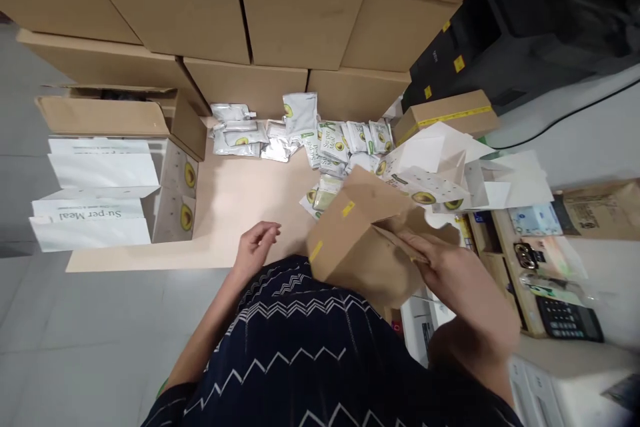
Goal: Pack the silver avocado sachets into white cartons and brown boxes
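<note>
My right hand [440,263] grips the flap of an opened brown cardboard box [345,233], which is tilted against my front at the table's edge. Yellow tape strips mark the box, and its inside is mostly hidden from me. My left hand [257,247] hovers over the table's front edge, loosely curled with fingers a little apart and nothing in it. Just beyond the box lie white sachets [334,140] with avocado prints, and silvery pouches [240,137] lie farther left. One larger pouch [301,113] leans upright against the cartons behind.
Open white avocado-print boxes stand at left [173,193] and right [425,177]. Stacked brown cartons [300,20] wall off the back. An open carton [105,113] sits at far left. At right are a black machine [480,40], a cable, and a calculator [569,319].
</note>
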The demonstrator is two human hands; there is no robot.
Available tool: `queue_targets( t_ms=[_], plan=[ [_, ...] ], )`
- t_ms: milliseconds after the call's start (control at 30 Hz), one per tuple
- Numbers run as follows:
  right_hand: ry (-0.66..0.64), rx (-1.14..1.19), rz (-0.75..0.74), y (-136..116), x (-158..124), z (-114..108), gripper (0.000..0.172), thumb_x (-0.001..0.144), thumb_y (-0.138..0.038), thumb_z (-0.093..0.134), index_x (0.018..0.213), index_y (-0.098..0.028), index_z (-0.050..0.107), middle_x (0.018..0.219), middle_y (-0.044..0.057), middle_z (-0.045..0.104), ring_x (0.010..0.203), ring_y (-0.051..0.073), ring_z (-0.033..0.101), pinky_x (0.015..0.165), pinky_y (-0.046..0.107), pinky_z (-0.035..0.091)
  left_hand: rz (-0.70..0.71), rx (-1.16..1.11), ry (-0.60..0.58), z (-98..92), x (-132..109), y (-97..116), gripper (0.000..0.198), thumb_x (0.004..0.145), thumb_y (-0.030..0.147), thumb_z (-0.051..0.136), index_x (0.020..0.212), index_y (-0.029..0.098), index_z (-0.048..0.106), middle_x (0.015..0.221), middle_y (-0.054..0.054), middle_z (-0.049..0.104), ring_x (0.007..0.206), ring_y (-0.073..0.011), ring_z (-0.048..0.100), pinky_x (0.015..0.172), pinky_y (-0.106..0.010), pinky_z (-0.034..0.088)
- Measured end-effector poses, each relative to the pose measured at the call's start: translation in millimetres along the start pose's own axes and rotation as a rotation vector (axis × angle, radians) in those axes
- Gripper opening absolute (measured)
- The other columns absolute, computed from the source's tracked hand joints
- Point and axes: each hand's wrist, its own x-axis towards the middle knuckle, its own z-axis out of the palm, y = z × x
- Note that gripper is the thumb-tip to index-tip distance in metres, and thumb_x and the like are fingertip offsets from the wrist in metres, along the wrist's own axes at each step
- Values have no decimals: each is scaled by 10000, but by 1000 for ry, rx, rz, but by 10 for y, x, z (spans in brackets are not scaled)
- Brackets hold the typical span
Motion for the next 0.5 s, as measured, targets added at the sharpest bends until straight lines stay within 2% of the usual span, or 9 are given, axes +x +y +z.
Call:
queue_targets(
  t_ms=[33,100,167,233,333,400,500],
  plan=[
    [75,19,-93,-102,-12,-98,650,847,-55,421,1418,-328,568,1259,40,705,1028,238,713,821,379,595,52,22,-67,4,-8,92,255,907,413,608,989,190,701,855,-38,698,720,-121,623,682,-261,532],
    [227,13,-235,-308,42,-253,683,851,-55,426,1467,-337,516,1289,34,688,1089,252,687,869,415,593,152,76,-91,-57,-54,222,206,898,383,638,951,194,701,843,-33,698,727,-122,622,681,-256,520],
    [363,-17,-328,-514,222,-330,666,870,-59,443,1477,-327,504,1315,38,670,1152,264,651,915,430,575,231,121,3,-188,-122,260,179,897,359,641,851,191,683,783,-18,678,696,-115,604,655,-248,499],
    [461,-39,-427,-721,526,-292,600,904,-76,462,1450,-315,532,1351,41,645,1238,269,592,982,434,535,259,142,174,-356,-195,215,206,905,351,626,780,189,651,727,-3,648,671,-110,589,637,-242,485],
    [530,-60,-641,-1031,1118,26,472,947,-124,499,1368,-316,596,1372,39,631,1308,274,517,1062,486,446,214,171,388,-595,-320,75,186,905,355,623,833,188,661,752,-1,650,702,-117,611,666,-249,501],
    [526,-75,-802,-1216,1501,379,398,968,-155,513,1309,-325,629,1380,33,630,1322,283,495,1088,558,377,206,224,443,-700,-433,1,162,906,336,622,880,186,676,784,-8,666,719,-120,625,669,-251,503],
    [447,-60,-943,-1391,1890,944,368,992,-165,509,1265,-365,654,1397,14,626,1366,298,450,1108,662,269,304,347,467,-744,-634,2,108,916,251,601,865,187,672,780,-11,678,694,-112,623,642,-243,488]
  ],
)
